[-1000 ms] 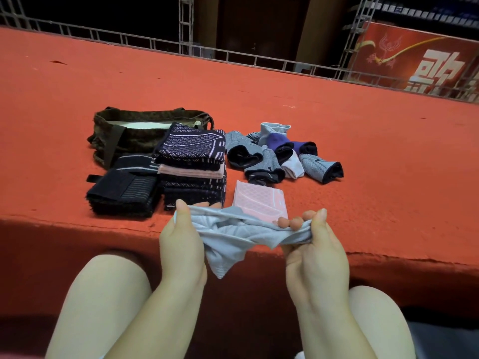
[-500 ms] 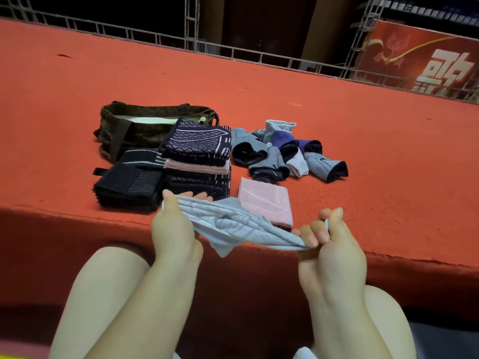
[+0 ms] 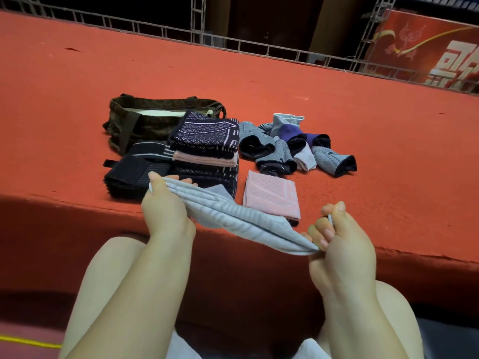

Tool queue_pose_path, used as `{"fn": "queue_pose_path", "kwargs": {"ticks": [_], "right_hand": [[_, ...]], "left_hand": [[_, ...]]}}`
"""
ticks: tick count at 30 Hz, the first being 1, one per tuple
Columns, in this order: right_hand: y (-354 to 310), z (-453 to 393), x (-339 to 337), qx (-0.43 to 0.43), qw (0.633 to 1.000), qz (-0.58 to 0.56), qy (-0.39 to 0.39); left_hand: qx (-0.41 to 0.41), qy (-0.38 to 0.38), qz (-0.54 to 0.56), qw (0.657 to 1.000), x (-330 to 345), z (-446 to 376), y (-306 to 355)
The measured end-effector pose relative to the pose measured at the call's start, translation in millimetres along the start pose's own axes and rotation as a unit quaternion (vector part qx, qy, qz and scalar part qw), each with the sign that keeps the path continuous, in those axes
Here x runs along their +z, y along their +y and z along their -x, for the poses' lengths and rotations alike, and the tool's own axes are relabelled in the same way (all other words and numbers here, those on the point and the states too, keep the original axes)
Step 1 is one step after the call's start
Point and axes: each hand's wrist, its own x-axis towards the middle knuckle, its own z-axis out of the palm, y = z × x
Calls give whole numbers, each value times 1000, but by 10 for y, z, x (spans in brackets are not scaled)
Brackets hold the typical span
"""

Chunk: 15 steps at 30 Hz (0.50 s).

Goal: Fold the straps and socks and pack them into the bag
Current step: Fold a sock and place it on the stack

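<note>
Left hand point(image 3: 166, 213) pinches one end of light blue sock point(image 3: 233, 218), thumb on top, fingers beneath. Right hand point(image 3: 339, 242) pinches other end, fingers curled round it. Sock hangs stretched between hands, above near edge of red table point(image 3: 388, 141). Long axis runs 10 o'clock to 4 o'clock, high at left. Likely light, soft, stretchy, limp; best held by ends, as now. Folded pile point(image 3: 207, 154) at 12 o'clock from left hand; bag point(image 3: 145, 120) beyond; loose socks point(image 3: 298, 146) toward 1 o'clock.
</note>
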Motion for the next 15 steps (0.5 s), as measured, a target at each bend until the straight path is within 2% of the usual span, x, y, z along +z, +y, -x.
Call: {"fn": "queue_pose_path", "kwargs": {"ticks": [3,6,12,15], "right_hand": [[-21,-25,-47,-29,999,-28,-13],[33,-24,-106,-19,999,-27,-16],[-25,-96,-235,-14,1000,-17,2],[-32,-126,-229,-41,999,1,17]], "left_hand": [[-19,2,32,999,17,-56,48],[-19,12,45,999,-53,-148,93],[-18,25,23,999,-227,-186,181],[-4,-3,-30,1000,-194,-112,188]]}}
